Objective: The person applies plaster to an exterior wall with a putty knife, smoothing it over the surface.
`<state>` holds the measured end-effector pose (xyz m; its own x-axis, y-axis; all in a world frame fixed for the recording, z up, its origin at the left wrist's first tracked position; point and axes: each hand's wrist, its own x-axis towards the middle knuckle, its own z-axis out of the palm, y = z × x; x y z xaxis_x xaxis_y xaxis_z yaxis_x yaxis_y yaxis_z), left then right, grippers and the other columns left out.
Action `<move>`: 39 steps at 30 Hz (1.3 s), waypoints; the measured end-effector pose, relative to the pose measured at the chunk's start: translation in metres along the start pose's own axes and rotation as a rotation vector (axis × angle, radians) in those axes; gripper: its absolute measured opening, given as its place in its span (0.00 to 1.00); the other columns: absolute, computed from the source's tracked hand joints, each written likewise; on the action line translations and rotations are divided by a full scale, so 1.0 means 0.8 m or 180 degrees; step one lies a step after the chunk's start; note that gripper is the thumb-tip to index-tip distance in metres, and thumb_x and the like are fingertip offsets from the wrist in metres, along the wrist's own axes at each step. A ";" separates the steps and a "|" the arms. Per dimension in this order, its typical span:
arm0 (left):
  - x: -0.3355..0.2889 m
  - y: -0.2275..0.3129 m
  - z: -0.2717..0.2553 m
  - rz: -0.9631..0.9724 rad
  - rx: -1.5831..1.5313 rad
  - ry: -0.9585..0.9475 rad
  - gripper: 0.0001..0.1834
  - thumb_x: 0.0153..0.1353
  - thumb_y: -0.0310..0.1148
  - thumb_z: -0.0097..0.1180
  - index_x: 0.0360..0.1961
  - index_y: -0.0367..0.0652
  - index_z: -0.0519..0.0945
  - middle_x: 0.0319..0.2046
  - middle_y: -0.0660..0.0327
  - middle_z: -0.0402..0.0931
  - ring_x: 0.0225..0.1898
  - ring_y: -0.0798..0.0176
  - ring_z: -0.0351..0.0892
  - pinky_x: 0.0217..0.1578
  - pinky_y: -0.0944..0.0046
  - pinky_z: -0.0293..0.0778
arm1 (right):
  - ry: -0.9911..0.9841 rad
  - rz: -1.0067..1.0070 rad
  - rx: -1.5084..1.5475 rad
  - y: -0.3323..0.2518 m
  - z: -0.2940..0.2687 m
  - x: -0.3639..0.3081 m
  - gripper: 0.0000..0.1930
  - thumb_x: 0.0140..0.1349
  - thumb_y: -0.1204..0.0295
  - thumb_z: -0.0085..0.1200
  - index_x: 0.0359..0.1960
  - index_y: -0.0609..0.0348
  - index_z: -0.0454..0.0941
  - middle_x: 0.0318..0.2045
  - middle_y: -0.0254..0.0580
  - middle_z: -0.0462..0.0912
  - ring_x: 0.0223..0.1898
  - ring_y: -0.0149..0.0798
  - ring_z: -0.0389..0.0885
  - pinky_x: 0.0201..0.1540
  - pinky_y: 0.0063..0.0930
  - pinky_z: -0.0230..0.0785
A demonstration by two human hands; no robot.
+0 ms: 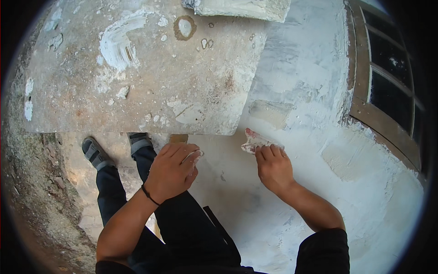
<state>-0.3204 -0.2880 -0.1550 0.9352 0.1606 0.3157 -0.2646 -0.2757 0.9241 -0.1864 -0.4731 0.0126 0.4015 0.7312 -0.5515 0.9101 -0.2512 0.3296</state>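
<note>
My right hand [276,172] grips a flat scraper [256,140] smeared with white putty, a reddish patch on its upper corner. It is close to the white plastered wall [292,201]; whether the scraper touches it, I cannot tell. My left hand [172,168] has a dark band at the wrist. Its fingers are curled round a putty-smeared thing [195,156], mostly hidden by the hand. Just past the knuckles a tan flat piece [178,138] shows; whether it belongs to the held thing is unclear. Both hands are below the near edge of a worn board [159,100].
White putty [117,43] is smeared on the board among dried lumps. A putty-crusted block or container [242,9] is at its far right. A brown-framed window [388,82] is set into the wall at right. Rough ground [41,192] runs along the left, beside my sandalled feet.
</note>
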 end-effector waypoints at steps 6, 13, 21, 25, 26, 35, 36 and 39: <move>-0.042 -0.002 -0.181 -0.1654 0.0383 0.0625 0.11 0.42 0.14 0.55 0.30 0.34 0.77 0.28 0.55 0.70 0.28 0.55 0.73 0.30 0.62 0.70 | 0.1160 0.1527 0.1504 -0.006 -0.089 0.024 0.06 0.53 0.81 0.54 0.33 0.65 0.79 0.27 0.42 0.75 0.29 0.42 0.75 0.30 0.33 0.67; -0.033 0.012 -0.322 -0.1217 0.1852 0.1044 0.21 0.47 0.14 0.46 0.44 0.34 0.74 0.53 0.47 0.68 0.57 0.43 0.67 0.56 0.51 0.66 | 0.1981 0.2012 0.3747 -0.019 -0.141 0.083 0.05 0.61 0.77 0.54 0.33 0.68 0.77 0.23 0.39 0.72 0.23 0.29 0.67 0.25 0.23 0.59; 0.095 0.003 -0.308 -0.0874 0.1241 0.0757 0.14 0.57 0.19 0.47 0.45 0.32 0.76 0.49 0.48 0.73 0.53 0.46 0.72 0.53 0.53 0.70 | 0.2523 0.3029 0.4185 0.078 -0.159 0.203 0.07 0.60 0.75 0.54 0.38 0.66 0.78 0.19 0.32 0.72 0.21 0.23 0.63 0.24 0.20 0.58; 0.184 -0.010 -0.278 -0.0748 0.1164 0.0610 0.14 0.58 0.18 0.46 0.45 0.32 0.75 0.50 0.47 0.72 0.53 0.46 0.73 0.52 0.54 0.70 | 0.3049 0.3462 0.3537 0.155 -0.144 0.256 0.10 0.57 0.73 0.56 0.38 0.67 0.78 0.21 0.39 0.79 0.21 0.29 0.74 0.28 0.24 0.68; 0.206 -0.009 -0.270 -0.0663 0.1121 0.0547 0.13 0.60 0.20 0.47 0.46 0.33 0.75 0.50 0.48 0.73 0.53 0.47 0.73 0.53 0.53 0.69 | 0.3052 0.3513 0.3550 0.179 -0.139 0.266 0.10 0.57 0.73 0.56 0.38 0.67 0.78 0.21 0.39 0.79 0.21 0.29 0.74 0.28 0.24 0.68; 0.273 -0.031 -0.238 -0.0706 0.1034 0.0234 0.12 0.63 0.23 0.45 0.46 0.33 0.75 0.49 0.48 0.74 0.51 0.51 0.75 0.51 0.56 0.71 | 0.2940 0.3584 0.3201 0.227 -0.123 0.313 0.12 0.50 0.75 0.55 0.34 0.73 0.71 0.23 0.58 0.79 0.27 0.57 0.81 0.32 0.38 0.73; 0.275 -0.031 -0.234 -0.0906 0.0930 0.0354 0.12 0.58 0.20 0.47 0.43 0.32 0.77 0.46 0.47 0.75 0.51 0.46 0.75 0.52 0.53 0.70 | 0.2682 0.3646 0.3263 0.222 -0.124 0.310 0.12 0.50 0.75 0.54 0.33 0.72 0.71 0.24 0.57 0.79 0.28 0.56 0.81 0.33 0.39 0.73; 0.281 -0.037 -0.236 -0.0950 0.0831 0.0337 0.11 0.58 0.19 0.47 0.42 0.32 0.77 0.46 0.47 0.75 0.50 0.46 0.75 0.51 0.54 0.71 | 0.2598 0.3742 0.3343 0.213 -0.105 0.307 0.11 0.50 0.76 0.54 0.33 0.71 0.72 0.24 0.58 0.79 0.30 0.57 0.81 0.34 0.40 0.73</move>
<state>-0.1469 -0.0644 -0.0711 0.9288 0.3630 0.0751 0.0961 -0.4314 0.8971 0.0585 -0.2831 -0.0024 0.9777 -0.0990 0.1851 0.0146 -0.8475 -0.5306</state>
